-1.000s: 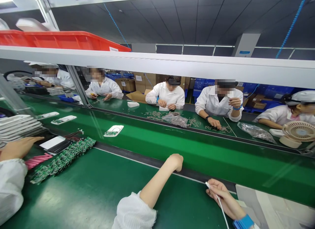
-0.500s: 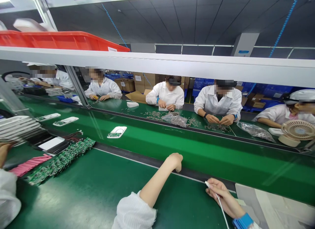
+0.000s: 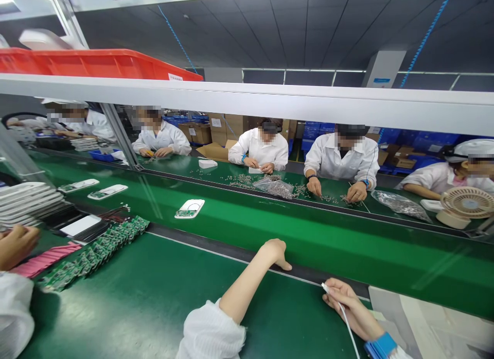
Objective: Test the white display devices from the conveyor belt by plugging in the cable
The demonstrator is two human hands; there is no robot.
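My left hand (image 3: pixel 277 253) rests over the dark edge strip between the table and the green belt, its thumb pointing right and its other fingers bent down out of sight. Whether it holds anything is hidden. Lower right, my right hand (image 3: pixel 345 300) has its fingers closed on a white cable (image 3: pixel 348 325), with the white connector poking out past the fingertips. The cable hangs down toward the bottom edge. Upstream on the green belt (image 3: pixel 247 222), a white casing (image 3: pixel 190 208) carries a small green board.
A co-worker's hand (image 3: pixel 17 245) is at far left, beside pink strips (image 3: pixel 48 260) and a row of green boards (image 3: pixel 96 253). Clear sheets (image 3: pixel 436 323) lie at lower right. A white shelf beam (image 3: pixel 247 100) crosses above; people work opposite.
The casings on the belt have shifted slightly right. My left thumb now stretches out to the right. At far left, the co-worker's hand has come further into view. My right hand is nearly still.
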